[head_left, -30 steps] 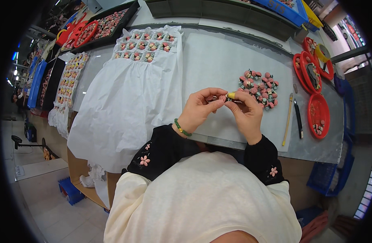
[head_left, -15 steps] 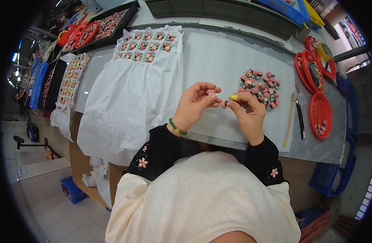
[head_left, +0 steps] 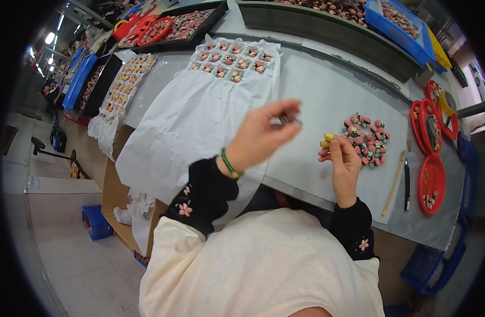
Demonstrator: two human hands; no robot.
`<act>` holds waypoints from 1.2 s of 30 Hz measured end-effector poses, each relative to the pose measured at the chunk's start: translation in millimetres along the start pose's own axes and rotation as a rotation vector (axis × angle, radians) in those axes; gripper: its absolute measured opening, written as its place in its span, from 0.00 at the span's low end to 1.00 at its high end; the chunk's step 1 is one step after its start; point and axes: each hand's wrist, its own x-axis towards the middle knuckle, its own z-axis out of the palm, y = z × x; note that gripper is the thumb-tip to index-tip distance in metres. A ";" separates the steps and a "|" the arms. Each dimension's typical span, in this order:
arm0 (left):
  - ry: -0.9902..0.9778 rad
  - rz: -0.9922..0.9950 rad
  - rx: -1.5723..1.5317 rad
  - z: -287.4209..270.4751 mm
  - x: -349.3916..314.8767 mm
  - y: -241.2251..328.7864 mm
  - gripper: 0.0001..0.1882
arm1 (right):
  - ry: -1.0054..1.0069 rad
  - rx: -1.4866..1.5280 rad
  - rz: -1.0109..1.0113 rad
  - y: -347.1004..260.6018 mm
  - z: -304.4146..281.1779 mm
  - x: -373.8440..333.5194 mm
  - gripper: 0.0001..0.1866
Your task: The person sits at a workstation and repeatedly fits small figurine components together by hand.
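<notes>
My left hand point(head_left: 261, 136), smeared by motion and wearing a green bracelet, pinches a small pink-and-grey figurine point(head_left: 290, 117) between thumb and fingers. It is over the table between the white sheet and the figurine pile. My right hand point(head_left: 342, 161) is closed, its thumb against the fingers, two of which wear yellow finger covers point(head_left: 326, 140). Whether anything is in it is hidden. Just beyond it lies a pile of pink figurines point(head_left: 366, 140) with grey-green parts. Ahead of my left hand, a white compartment tray point(head_left: 274, 53) holds several such figurines in its cells.
White tissue point(head_left: 171, 116) drapes from the tray over the table's front edge. On the right lie a yellow-tipped brush point(head_left: 393, 184), a black pen-like tool point(head_left: 407, 185) and red dishes point(head_left: 431, 174). A long dark bin point(head_left: 327, 31) and a blue crate point(head_left: 406, 39) stand behind.
The view has turned left, so the table sits further right. My hands have drawn apart; my left hand moved toward the tray with its figurine. The pink piece at my right fingertips is no longer visible.
</notes>
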 end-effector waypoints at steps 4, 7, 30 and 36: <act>0.337 0.163 0.526 -65.9 47.8 -5.8 0.18 | -0.012 -0.027 -0.001 -3.6 4.2 -3.8 0.13; 0.391 0.158 0.776 -85.9 69.8 -44.1 0.17 | -0.034 -0.015 0.020 1.4 6.0 -5.3 0.13; 0.276 0.141 1.601 -70.0 79.5 -121.1 0.33 | -0.080 -0.530 -0.294 -7.8 -21.7 9.1 0.08; 0.269 0.003 1.691 -63.2 77.2 -108.4 0.31 | 0.127 -0.564 -0.244 -11.2 -63.0 33.8 0.09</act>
